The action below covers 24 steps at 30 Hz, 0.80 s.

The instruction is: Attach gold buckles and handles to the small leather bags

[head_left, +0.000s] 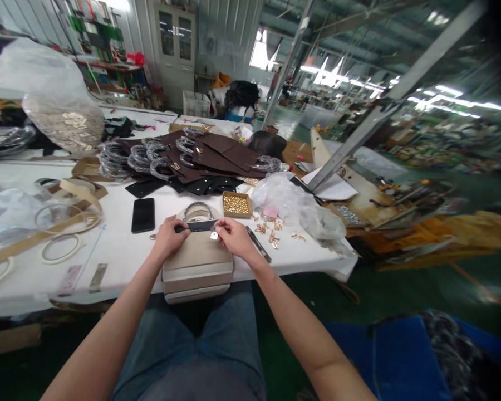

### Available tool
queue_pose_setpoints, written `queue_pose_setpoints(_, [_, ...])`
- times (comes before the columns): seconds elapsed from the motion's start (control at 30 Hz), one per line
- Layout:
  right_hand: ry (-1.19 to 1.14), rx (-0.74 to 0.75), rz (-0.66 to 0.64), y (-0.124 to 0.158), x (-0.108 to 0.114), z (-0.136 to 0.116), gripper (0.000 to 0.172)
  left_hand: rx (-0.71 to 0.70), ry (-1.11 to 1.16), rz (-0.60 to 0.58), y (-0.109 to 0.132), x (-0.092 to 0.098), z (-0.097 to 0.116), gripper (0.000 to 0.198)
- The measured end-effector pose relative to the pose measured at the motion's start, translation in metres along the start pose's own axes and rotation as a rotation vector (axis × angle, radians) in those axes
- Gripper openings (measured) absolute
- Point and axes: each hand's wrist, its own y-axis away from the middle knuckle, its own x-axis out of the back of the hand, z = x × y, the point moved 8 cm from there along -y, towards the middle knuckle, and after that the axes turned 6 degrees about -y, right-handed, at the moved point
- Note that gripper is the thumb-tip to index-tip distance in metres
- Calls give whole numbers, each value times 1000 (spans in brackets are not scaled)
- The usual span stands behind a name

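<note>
Head view: a long white table [112, 209] runs across in front of the person, covered with things. A tan bag [197, 273] sits on the person's lap at the table's edge, its long way running from the lap toward the table. Its round handle [197, 210] points away from the person and is already on. A dark strap [196, 226] lies across the top (nobody can tell yet if it is fixed). The left hand [171, 236] holds the strap, its fingers closed on it. The right hand [234, 236] pinches a small silver piece [214, 235].
</note>
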Motion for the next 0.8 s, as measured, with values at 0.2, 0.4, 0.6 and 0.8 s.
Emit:
queue_pose_setpoints(0.2, [94, 24, 2, -3, -19, -3, 20, 23, 19, 8, 5, 5, 3, 19])
queue_pose_setpoints(0.4, [242, 149, 206, 16, 36, -15, 20, 38, -2, -11, 8, 8, 5, 19])
queue_pose_setpoints(0.6, [476, 107, 379, 44, 123, 19, 21, 46, 1, -1, 6, 6, 1, 19])
queue_pose_setpoints(0.8, [478, -34, 255, 52, 122, 57, 18, 52, -5, -8, 4, 2, -4, 20])
